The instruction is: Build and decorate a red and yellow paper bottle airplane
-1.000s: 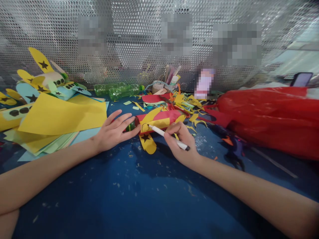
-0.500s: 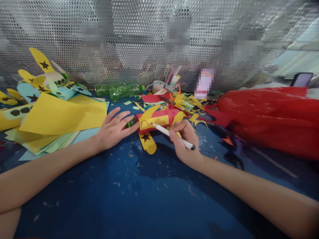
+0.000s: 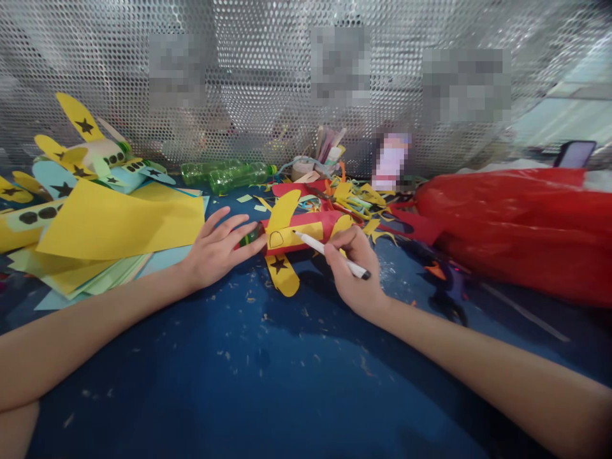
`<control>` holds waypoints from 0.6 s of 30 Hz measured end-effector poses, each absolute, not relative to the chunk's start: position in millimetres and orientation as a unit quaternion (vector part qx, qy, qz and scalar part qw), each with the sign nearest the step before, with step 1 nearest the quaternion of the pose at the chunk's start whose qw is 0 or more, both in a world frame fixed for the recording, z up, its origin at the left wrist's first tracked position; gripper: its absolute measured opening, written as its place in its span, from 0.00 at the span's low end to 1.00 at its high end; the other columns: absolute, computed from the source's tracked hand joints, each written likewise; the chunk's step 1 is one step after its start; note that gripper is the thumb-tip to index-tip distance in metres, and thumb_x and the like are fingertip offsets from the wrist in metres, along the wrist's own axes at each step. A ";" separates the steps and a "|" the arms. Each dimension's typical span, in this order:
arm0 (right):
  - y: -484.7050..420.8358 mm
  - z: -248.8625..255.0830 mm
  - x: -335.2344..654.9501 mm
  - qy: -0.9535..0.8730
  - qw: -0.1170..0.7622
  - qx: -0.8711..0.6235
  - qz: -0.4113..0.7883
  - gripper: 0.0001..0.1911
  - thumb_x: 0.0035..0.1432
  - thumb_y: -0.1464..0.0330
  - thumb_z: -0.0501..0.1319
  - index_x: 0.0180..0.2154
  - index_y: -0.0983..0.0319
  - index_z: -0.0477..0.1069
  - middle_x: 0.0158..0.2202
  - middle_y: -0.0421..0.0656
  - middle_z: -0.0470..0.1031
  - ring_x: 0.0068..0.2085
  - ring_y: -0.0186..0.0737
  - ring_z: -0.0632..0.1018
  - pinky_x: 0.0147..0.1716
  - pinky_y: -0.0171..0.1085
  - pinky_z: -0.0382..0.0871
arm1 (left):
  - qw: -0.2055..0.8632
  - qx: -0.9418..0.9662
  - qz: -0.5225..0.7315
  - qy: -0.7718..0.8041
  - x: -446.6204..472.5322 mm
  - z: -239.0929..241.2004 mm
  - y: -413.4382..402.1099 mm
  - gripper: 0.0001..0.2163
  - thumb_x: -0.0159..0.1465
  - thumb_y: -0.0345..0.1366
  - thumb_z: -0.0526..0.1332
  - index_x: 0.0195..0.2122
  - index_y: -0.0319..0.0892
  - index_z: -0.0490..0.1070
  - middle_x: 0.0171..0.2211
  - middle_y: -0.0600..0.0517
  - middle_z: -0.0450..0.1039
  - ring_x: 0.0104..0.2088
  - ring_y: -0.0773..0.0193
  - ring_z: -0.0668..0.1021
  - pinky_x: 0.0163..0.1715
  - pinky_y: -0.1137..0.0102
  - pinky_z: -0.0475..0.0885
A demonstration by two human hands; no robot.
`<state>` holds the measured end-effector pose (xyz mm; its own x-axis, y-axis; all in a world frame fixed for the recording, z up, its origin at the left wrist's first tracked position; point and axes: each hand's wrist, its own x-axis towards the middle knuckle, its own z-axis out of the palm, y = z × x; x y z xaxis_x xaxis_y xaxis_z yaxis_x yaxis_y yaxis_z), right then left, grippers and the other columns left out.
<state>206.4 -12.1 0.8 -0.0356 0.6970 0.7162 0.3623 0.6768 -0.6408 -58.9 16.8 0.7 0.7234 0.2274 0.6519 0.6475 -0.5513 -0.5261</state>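
Note:
A red and yellow paper plane built round a green bottle lies on the blue table. It has yellow wings with black stars. My left hand lies flat with fingers spread, its fingertips pressing the plane's nose end. My right hand is closed on a white marker. The marker's tip rests on the yellow strip along the plane's side, next to a drawn window outline.
A stack of yellow and pale green paper sheets lies at the left, with finished paper planes behind it. Two green bottles, paper scraps and a red plastic bag sit further back and right. A perforated metal screen closes the back.
My right hand has shifted the marker tip rightward along the yellow strip, leaving a drawn window outline. The plane has rolled slightly, its upper wing now standing higher. My left hand stays put.

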 end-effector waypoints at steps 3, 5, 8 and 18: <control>-12.4 0.9 206.5 -0.711 0.572 -0.383 0.143 0.09 0.59 0.73 0.57 0.29 0.57 0.59 0.23 0.35 0.62 0.23 0.32 0.64 0.23 0.35 0.58 | 0.400 -0.838 -0.267 -0.256 -59.0 0.8 16.8 0.20 0.64 0.27 0.61 0.56 0.51 0.67 0.50 0.53 0.76 0.55 0.61 0.73 0.66 0.57 0.57; -12.3 0.0 206.8 -0.711 0.565 -0.392 0.148 0.09 0.60 0.72 0.58 0.29 0.57 0.59 0.23 0.35 0.62 0.22 0.32 0.63 0.21 0.35 0.58 | 0.403 -0.838 -0.268 -0.254 -59.6 0.2 17.1 0.20 0.64 0.26 0.61 0.56 0.50 0.67 0.50 0.53 0.76 0.55 0.61 0.73 0.66 0.57 0.57; -12.4 -1.3 207.2 -0.713 0.554 -0.401 0.152 0.08 0.60 0.71 0.57 0.29 0.57 0.59 0.23 0.35 0.62 0.21 0.31 0.63 0.20 0.34 0.58 | 0.404 -0.839 -0.261 -0.256 -60.5 -1.0 17.6 0.19 0.65 0.27 0.60 0.56 0.51 0.67 0.51 0.54 0.75 0.55 0.61 0.72 0.66 0.57 0.56; -12.4 -0.8 208.3 -0.738 0.539 -0.378 0.148 0.08 0.61 0.70 0.59 0.30 0.57 0.61 0.23 0.35 0.64 0.23 0.33 0.65 0.22 0.35 0.59 | 0.396 -0.841 -0.266 -0.256 -58.7 -0.1 16.7 0.18 0.66 0.29 0.60 0.56 0.52 0.67 0.51 0.54 0.76 0.56 0.61 0.72 0.66 0.58 0.56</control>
